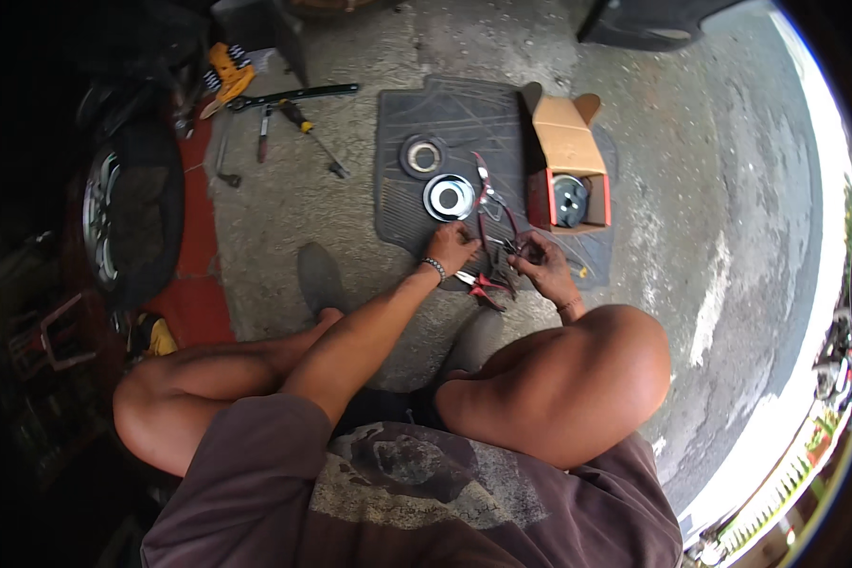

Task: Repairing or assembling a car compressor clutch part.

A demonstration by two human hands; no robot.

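I squat over a dark rubber floor mat point(417, 123) on the concrete. My left hand point(452, 246) rests at the mat's near edge, fingers curled, right beside red-handled pliers point(481, 284). My right hand point(541, 260) pinches a small metal part; what it is stays too small to tell. More red-handled pliers point(486, 189) lie between my hands and a round silver disc point(449, 197). A dark ring-shaped part point(422, 155) sits behind the disc.
An open cardboard box point(568, 151) with a round black part inside stands on the mat's right side. Screwdrivers point(305, 123) and a long wrench point(293, 95) lie at the left. A wheel point(114, 218) leans at the far left. A sandal point(320, 276) lies near my knee.
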